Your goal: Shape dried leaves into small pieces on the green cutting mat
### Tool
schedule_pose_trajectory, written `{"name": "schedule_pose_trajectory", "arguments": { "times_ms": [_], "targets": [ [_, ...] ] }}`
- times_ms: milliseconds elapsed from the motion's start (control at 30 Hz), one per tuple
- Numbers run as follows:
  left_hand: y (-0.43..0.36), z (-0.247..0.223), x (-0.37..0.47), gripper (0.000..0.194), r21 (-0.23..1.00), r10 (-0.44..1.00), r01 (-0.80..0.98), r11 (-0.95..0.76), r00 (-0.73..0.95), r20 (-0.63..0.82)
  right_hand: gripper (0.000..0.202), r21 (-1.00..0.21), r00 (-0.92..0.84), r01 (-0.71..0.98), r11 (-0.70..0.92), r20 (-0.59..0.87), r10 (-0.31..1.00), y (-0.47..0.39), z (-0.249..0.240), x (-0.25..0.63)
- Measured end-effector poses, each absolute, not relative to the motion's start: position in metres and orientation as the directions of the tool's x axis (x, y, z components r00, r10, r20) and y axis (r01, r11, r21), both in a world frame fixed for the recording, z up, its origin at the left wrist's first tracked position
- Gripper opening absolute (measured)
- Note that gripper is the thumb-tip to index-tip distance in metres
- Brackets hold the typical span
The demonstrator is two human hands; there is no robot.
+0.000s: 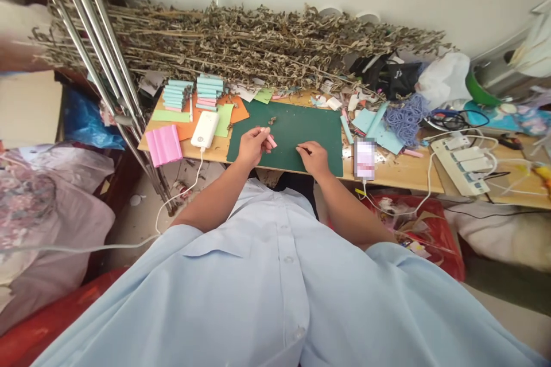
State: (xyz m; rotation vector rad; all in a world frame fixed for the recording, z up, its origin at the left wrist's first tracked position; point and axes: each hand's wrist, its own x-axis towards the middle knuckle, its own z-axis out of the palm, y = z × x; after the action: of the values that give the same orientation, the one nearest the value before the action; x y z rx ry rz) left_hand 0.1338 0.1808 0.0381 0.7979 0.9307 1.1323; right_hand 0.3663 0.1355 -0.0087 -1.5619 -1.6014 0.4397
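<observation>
My left hand (253,147) is closed around a small pink paper roll (271,141), whose end sticks out past the fingers. It is over the left part of a dark green cutting mat (297,120). A crumb of dried leaf (271,120) shows just beyond that hand. Over the mat's near right part, my right hand (313,158) has its thumb and forefinger pinched together; anything between the tips is too small to make out. Stacked to the left are light blue and pink paper rolls (210,90), with a folded pink paper sheet (164,145) in front.
Dried leafy stalks (241,40) lie along the wall. A white power bank (205,129) and a phone (365,159) flank the mat, both cabled. Blue yarn (407,119) and a power strip (460,165) are at right. Metal crutches (107,57) lean at left.
</observation>
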Motion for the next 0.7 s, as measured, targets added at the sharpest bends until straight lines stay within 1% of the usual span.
{"name": "schedule_pose_trajectory", "arguments": {
  "times_ms": [67,200,333,433,533,633,700],
  "targets": [
    [0.188,0.045,0.135,0.038,0.85,0.95,-0.428,0.307,0.186,-0.25,0.022,-0.746,0.121,0.643,0.172,0.321,0.939,0.136,-0.011,0.365],
    [0.199,0.053,0.134,0.027,0.761,0.899,-0.478,0.438,0.248,-0.362,0.021,-0.732,0.104,0.649,0.206,0.354,0.93,0.136,-0.014,0.364],
    [0.202,0.053,0.134,0.022,0.72,0.872,-0.492,0.489,0.25,-0.421,0.02,-0.721,0.083,0.652,0.234,0.375,0.923,0.136,-0.014,0.364],
    [0.2,0.05,0.132,0.02,0.705,0.867,-0.507,0.496,0.255,-0.428,0.02,-0.692,0.064,0.679,0.246,0.39,0.918,0.135,-0.012,0.361],
    [0.196,0.05,0.127,0.025,0.751,0.895,-0.486,0.446,0.225,-0.385,0.022,-0.605,-0.031,0.74,0.294,0.406,0.913,0.13,-0.01,0.35],
    [0.192,0.054,0.121,0.033,0.843,0.952,-0.444,0.304,0.12,-0.28,0.025,-0.49,-0.255,0.763,0.422,0.371,0.893,0.126,-0.006,0.328],
    [0.19,0.057,0.118,0.037,0.882,0.975,-0.418,0.217,0.048,-0.217,0.026,-0.438,-0.383,0.75,0.496,0.324,0.865,0.127,-0.004,0.311]
  ]
}}
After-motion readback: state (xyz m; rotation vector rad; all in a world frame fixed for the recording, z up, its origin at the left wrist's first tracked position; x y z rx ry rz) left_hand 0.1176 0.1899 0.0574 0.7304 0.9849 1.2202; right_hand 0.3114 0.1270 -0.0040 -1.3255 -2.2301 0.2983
